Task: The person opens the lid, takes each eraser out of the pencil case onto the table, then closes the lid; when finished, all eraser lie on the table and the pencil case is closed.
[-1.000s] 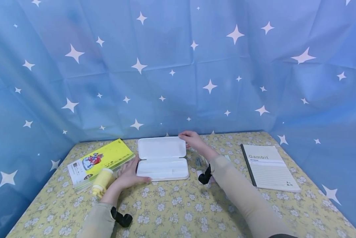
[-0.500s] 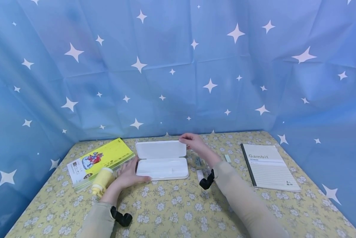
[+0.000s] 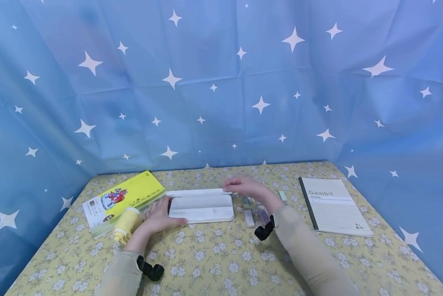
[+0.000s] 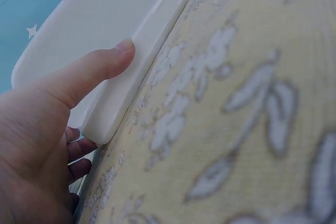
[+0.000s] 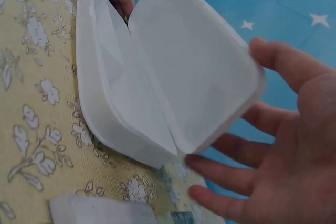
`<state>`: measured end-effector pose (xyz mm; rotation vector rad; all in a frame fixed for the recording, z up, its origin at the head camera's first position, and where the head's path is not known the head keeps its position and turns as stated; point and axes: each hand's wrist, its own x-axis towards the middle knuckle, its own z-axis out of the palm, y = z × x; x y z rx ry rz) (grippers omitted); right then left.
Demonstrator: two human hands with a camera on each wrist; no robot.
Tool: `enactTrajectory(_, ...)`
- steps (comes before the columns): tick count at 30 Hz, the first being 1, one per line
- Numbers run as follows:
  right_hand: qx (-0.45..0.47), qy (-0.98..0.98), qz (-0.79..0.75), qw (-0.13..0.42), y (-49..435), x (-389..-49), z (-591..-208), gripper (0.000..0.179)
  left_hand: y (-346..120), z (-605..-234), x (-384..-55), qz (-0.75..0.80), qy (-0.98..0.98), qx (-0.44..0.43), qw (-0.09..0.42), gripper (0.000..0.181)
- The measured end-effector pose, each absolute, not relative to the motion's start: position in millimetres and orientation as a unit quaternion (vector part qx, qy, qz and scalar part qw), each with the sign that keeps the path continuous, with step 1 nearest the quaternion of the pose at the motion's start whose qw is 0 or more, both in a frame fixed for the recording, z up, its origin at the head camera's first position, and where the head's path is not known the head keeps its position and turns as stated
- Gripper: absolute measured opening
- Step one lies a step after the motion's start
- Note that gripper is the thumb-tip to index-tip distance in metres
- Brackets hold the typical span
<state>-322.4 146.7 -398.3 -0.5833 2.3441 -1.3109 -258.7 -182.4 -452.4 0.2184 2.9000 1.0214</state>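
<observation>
A white pencil case [image 3: 201,208] stands on the table with its lid [image 5: 189,61] raised on the hinge, seen nearly edge-on in the head view. My left hand [image 3: 158,216] grips the case's left end, the thumb along the front rim and the other fingers around the side. At the lid's right corner is my right hand [image 3: 248,188]; its thumb touches the edge and the index finger lies behind it, while the remaining fingers spread out below in the right wrist view. A white eraser-like block [image 3: 249,218] lies just right of the case.
To the left lie a yellow picture-covered book [image 3: 129,197] and a yellow bottle [image 3: 127,224] on its side. Small blocks, one purple [image 3: 263,216] and one pale green [image 3: 282,196], sit near my right wrist. A Gambit notebook [image 3: 336,209] lies at the right.
The lid has swung forward and down toward the case, with my right hand on its corner moving along with it. My left hand has stayed on the case's left end.
</observation>
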Motion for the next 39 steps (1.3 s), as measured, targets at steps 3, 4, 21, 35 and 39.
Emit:
enactTrajectory(3, -0.246, 0.838, -0.438, 0.212, 148.5, -317.3, -397.5, 0.048, -182.4, -452.5, -258.7, 0.340, 0.938, 0.066, 0.027, 0.117)
enactTrajectory(4, -0.257, 0.837, -0.433, 0.215, 148.9, -316.0, -397.7, 0.048, -182.4, -452.3, -258.8, 0.343, 0.937, 0.063, 0.026, 0.120)
enactTrajectory(21, -0.281, 0.862, -0.368, 0.207, 146.9, -299.2, -400.1, 0.051, -186.6, -451.5, -256.8, 0.378, 0.921, 0.090, 0.030, 0.106)
enactTrajectory(35, -0.326, 0.862, -0.344, 0.179, 145.1, -297.4, -404.8, 0.050, -190.4, -451.0, -258.7, 0.399, 0.907, 0.115, 0.066, 0.083)
enactTrajectory(39, -0.336, 0.866, -0.332, 0.167, 143.8, -296.2, -405.7, 0.050, -190.0, -450.9, -259.0, 0.399, 0.908, 0.113, 0.064, 0.084)
